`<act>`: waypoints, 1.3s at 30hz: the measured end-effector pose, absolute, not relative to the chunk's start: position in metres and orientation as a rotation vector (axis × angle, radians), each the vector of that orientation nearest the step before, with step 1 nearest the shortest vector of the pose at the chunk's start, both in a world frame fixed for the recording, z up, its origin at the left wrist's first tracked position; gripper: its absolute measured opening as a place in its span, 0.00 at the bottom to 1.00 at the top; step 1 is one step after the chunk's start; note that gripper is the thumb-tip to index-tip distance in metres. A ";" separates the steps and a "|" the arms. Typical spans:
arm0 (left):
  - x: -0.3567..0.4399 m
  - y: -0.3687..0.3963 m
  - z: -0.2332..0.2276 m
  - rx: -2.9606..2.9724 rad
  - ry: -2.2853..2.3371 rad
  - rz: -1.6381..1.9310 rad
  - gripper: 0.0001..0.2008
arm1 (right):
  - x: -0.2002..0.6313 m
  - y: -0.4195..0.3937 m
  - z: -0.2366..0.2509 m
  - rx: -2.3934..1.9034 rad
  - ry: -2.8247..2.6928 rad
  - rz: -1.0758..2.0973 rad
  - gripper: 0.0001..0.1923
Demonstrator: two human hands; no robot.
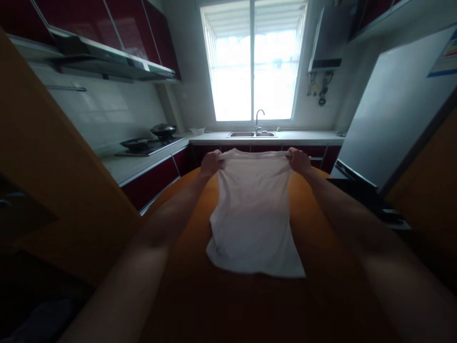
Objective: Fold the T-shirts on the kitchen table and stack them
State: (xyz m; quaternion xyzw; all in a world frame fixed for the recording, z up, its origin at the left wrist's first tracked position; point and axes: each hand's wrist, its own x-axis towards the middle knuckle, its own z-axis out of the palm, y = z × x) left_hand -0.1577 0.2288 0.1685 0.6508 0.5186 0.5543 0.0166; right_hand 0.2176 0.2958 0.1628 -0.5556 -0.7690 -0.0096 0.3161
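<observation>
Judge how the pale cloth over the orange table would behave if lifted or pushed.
The pale cloth is probably floppy: its sides ripple in soft creases. Its thin-looking hem suggests it is light for its size. Pushed, it would likely bunch up, since only its far edge is held, by the left hand and right hand.

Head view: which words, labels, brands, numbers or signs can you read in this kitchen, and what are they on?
No text can be read here.
Sticker on the fridge: coloured, but too blurred and cut off to read.
Range hood: tiny marks near the end of its front edge, too small to read.
White cloth between the hands: no lettering shows.
</observation>
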 end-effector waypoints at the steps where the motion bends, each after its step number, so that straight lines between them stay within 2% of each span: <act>1: -0.157 0.238 0.187 2.075 1.687 1.756 0.07 | 0.219 0.309 0.180 -1.377 -1.919 -0.165 0.12; 2: -0.157 0.244 0.205 2.149 1.779 1.779 0.06 | 0.221 0.319 0.196 -1.276 -1.840 -0.279 0.13; 5: -0.154 0.245 0.248 2.419 2.039 1.849 0.15 | 0.231 0.332 0.236 -0.989 -1.707 -0.487 0.16; 9: -0.150 0.222 0.257 2.506 2.075 1.884 0.22 | 0.241 0.318 0.251 -0.825 -1.697 -0.571 0.17; 13: -0.152 0.182 0.199 2.664 2.112 1.553 0.27 | 0.242 0.279 0.210 -0.767 -1.838 -0.548 0.14; 19: -0.174 0.114 0.058 2.617 1.947 0.759 0.28 | 0.250 0.207 0.081 -0.730 -2.338 -0.325 0.09; 22: -0.181 0.086 0.013 2.588 1.682 0.636 0.30 | 0.259 0.179 0.027 -0.728 -2.583 -0.176 0.10; 24: -0.182 0.071 -0.004 2.568 1.689 0.677 0.30 | 0.265 0.166 0.005 -0.740 -2.647 -0.105 0.11; 29: -0.174 0.051 -0.015 2.413 2.058 0.994 0.23 | 0.275 0.146 -0.009 -0.793 -2.641 -0.026 0.15; 35: -0.167 0.044 0.009 2.377 1.937 1.147 0.13 | 0.286 0.137 -0.001 -0.908 -2.570 -0.083 0.10; 37: -0.172 0.035 0.021 2.426 1.915 1.087 0.10 | 0.293 0.134 0.005 -0.899 -2.587 -0.060 0.06; 39: -0.184 0.026 0.035 2.455 1.747 0.826 0.08 | 0.299 0.132 0.011 -0.848 -2.649 0.026 0.05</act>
